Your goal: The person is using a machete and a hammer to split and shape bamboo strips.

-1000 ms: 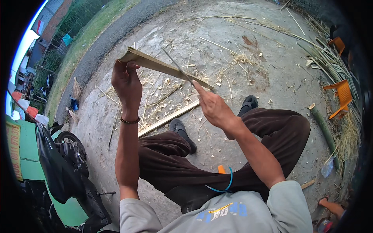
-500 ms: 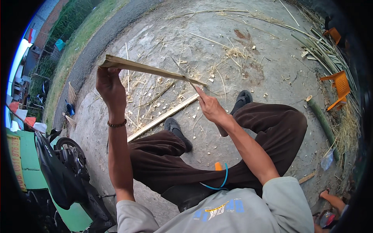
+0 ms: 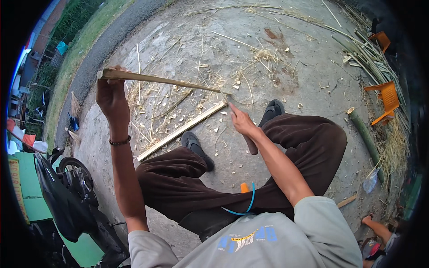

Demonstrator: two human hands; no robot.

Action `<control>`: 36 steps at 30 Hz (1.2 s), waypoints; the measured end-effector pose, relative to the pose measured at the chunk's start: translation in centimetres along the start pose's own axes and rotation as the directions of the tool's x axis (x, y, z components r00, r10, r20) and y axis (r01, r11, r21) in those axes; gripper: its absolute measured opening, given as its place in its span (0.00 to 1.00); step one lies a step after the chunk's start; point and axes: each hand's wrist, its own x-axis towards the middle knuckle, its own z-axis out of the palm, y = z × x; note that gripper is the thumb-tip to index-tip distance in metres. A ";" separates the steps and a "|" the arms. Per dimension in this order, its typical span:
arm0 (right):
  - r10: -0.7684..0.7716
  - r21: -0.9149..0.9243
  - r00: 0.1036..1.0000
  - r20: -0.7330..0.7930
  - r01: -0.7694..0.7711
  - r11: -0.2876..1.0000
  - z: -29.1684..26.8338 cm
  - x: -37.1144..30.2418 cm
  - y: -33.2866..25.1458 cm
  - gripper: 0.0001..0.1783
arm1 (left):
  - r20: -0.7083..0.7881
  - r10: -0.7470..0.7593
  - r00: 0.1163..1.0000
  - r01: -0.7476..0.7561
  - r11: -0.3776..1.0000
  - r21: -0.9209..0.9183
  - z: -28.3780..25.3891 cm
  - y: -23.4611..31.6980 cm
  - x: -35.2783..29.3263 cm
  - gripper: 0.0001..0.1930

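Note:
My left hand [image 3: 112, 100] is raised at the left, its fingers closed around the thick end of a split bamboo strip [image 3: 165, 80]. The strip slants rightward and slightly down, narrowing toward its far tip. In my right hand [image 3: 243, 122] is a knife [image 3: 251, 146], gripped by its dark handle. Its blade is thin and blurred here, and meets the strip close to the narrow tip. Below, a longer pale bamboo strip [image 3: 183, 130] lies on the ground between the held strip and my left foot.
Shavings and chips [image 3: 176, 109] litter the concrete. A green bamboo pole [image 3: 366, 140], an orange plastic chair [image 3: 386, 102] and piled bamboo strips [image 3: 368, 60] are at right. A black motorcycle [image 3: 67, 196] stands at left. Another person's leg [image 3: 380, 230] shows at lower right.
The knife has slid along the strip to its narrow tip. My left hand has shifted left with the strip, which now lies at a shallower slant. The whole view has shifted a little.

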 end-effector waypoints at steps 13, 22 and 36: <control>-0.265 0.282 0.964 -0.031 0.263 0.923 -1.7 0.2 -9.8 0.27 | 0.096 -0.065 0.993 0.077 0.989 -0.126 -3.4 0.9 -0.6 0.10; 0.051 -0.011 0.999 0.011 -0.051 0.999 2.4 1.1 3.4 0.28 | 0.216 -0.103 0.971 0.150 0.965 -0.214 -3.4 1.5 -2.7 0.08; -0.014 -0.108 0.991 -0.131 0.000 0.994 6.2 -0.3 8.1 0.28 | 0.141 -0.123 0.982 0.157 0.952 -0.262 -5.2 0.6 -3.0 0.09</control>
